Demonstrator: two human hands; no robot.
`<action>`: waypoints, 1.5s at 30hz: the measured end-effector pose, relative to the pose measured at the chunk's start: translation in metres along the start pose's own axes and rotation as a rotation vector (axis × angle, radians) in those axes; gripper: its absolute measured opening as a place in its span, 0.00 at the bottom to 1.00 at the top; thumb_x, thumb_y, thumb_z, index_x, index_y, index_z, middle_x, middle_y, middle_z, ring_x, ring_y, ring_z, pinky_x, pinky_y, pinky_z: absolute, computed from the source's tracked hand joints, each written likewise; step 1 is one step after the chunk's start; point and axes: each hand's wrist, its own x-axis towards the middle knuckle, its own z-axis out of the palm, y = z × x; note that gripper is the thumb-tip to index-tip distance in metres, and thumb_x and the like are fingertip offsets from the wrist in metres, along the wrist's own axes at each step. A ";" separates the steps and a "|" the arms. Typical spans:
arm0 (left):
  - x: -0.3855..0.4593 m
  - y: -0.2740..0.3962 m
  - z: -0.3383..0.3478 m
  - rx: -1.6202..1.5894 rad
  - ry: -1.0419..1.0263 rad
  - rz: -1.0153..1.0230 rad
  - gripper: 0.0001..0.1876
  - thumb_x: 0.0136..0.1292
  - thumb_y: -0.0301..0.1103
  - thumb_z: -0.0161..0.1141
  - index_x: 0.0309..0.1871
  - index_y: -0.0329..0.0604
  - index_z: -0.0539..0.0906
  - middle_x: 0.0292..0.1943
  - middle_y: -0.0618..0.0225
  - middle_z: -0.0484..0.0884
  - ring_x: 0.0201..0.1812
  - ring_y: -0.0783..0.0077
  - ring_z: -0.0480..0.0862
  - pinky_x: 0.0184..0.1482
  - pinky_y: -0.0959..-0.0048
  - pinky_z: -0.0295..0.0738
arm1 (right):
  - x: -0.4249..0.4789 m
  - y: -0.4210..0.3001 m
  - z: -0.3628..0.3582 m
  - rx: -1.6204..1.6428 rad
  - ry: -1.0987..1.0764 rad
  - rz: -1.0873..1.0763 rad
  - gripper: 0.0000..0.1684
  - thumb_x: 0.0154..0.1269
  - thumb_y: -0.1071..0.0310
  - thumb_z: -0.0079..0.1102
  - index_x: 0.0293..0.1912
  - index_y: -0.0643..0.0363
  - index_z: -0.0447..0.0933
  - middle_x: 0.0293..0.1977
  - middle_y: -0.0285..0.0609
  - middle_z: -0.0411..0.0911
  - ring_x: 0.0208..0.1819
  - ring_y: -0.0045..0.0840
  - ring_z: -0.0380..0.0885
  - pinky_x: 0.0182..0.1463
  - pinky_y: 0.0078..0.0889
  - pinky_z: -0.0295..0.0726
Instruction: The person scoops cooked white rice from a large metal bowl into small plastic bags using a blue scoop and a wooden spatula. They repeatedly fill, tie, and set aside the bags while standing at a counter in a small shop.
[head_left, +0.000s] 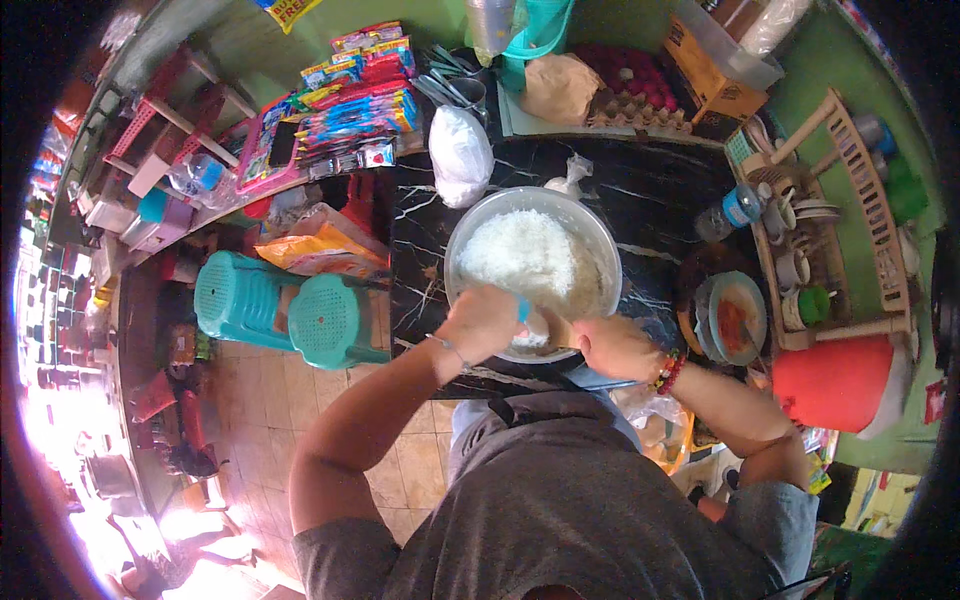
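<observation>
A large round basin (610, 259) on the black marbled table holds a heap of white, grated-looking food (517, 251) with a tan, wetter part at its right. My left hand (484, 322) is closed at the near left rim, around something with a blue band that is mostly hidden. My right hand (619, 349) grips what looks like a wooden spatula (559, 330), its flat part over the near side of the basin. A white filled plastic bag (461, 156) stands behind the basin at left, and a small knotted bag (571, 178) lies behind it.
At right are a plastic bottle (731, 210), a plate with red food (739, 319) and a dish rack (817, 328). Teal stools (326, 319) stand left of the table (420, 247). Sachets (360, 120) and an egg tray (637, 116) lie along the back.
</observation>
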 end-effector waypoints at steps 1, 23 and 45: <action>-0.002 0.004 0.004 -0.052 0.022 -0.025 0.19 0.57 0.45 0.68 0.34 0.34 0.87 0.33 0.47 0.85 0.37 0.45 0.86 0.44 0.55 0.80 | 0.000 -0.004 0.002 0.036 0.024 -0.021 0.12 0.66 0.65 0.48 0.41 0.58 0.78 0.35 0.55 0.81 0.38 0.55 0.80 0.43 0.58 0.76; -0.024 -0.036 -0.011 -1.722 0.079 -0.190 0.26 0.67 0.48 0.65 0.51 0.30 0.76 0.44 0.65 0.78 0.44 0.74 0.81 0.52 0.73 0.80 | -0.036 -0.049 0.002 -0.371 0.524 -0.011 0.39 0.58 0.69 0.59 0.70 0.50 0.63 0.34 0.44 0.76 0.23 0.37 0.81 0.25 0.38 0.82; -0.045 -0.037 -0.011 -0.968 0.790 -0.337 0.14 0.64 0.38 0.68 0.37 0.34 0.83 0.28 0.69 0.82 0.31 0.83 0.75 0.36 0.79 0.73 | 0.014 0.037 -0.053 -0.350 0.511 -0.092 0.12 0.65 0.57 0.58 0.35 0.52 0.84 0.22 0.50 0.80 0.25 0.44 0.81 0.29 0.46 0.81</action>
